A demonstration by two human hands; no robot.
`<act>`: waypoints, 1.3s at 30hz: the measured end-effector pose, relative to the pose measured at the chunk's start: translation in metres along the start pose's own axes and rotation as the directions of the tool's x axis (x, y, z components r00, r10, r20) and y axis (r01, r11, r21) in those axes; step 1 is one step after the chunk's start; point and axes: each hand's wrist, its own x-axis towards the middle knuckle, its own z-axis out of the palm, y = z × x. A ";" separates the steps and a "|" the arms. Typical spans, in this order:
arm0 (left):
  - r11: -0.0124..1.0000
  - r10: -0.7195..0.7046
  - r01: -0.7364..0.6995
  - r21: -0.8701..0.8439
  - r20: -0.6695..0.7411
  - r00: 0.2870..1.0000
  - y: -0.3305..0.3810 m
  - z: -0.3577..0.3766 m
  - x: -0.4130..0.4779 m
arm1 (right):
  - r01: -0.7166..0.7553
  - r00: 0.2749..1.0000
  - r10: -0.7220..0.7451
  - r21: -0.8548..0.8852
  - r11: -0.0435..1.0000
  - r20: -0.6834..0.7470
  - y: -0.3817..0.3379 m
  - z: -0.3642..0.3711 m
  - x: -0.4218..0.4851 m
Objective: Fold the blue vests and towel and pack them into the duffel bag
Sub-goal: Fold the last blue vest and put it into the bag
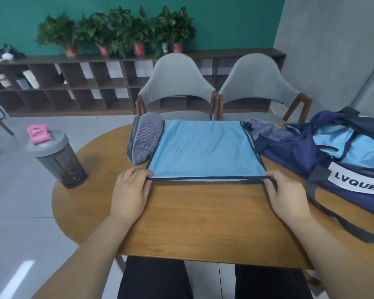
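Observation:
A light blue vest (201, 149) with dark navy trim lies flat on the wooden table (203, 216), its near hem stretched taut. My left hand (131, 188) pinches the hem's left corner. My right hand (286, 193) pinches the right corner. A grey striped towel (144, 140), loosely rolled, sits against the vest's left edge. The navy duffel bag (341, 158) with a white LVQUE label lies open at the right, light blue fabric showing inside it.
A grey shaker bottle (57, 157) with a pink lid stands at the table's left edge. Two grey chairs (177, 83) sit behind the table. The bag's dark strap (341, 221) trails across the table at the right. Shelves and potted plants line the back wall.

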 end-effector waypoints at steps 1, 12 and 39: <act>1.000 -0.019 0.019 0.003 -0.008 1.000 0.001 -0.002 -0.002 | 0.009 1.000 -0.009 0.001 1.000 0.002 -0.003 -0.002 -0.002; 0.981 -0.103 0.095 -0.166 -0.039 0.994 0.018 -0.035 -0.042 | -0.007 0.998 0.015 0.142 0.990 -0.056 -0.010 -0.039 -0.044; 0.621 -0.588 0.626 -0.471 0.248 0.770 0.031 -0.017 0.071 | -0.297 0.955 0.293 0.124 0.947 0.047 -0.025 -0.029 0.070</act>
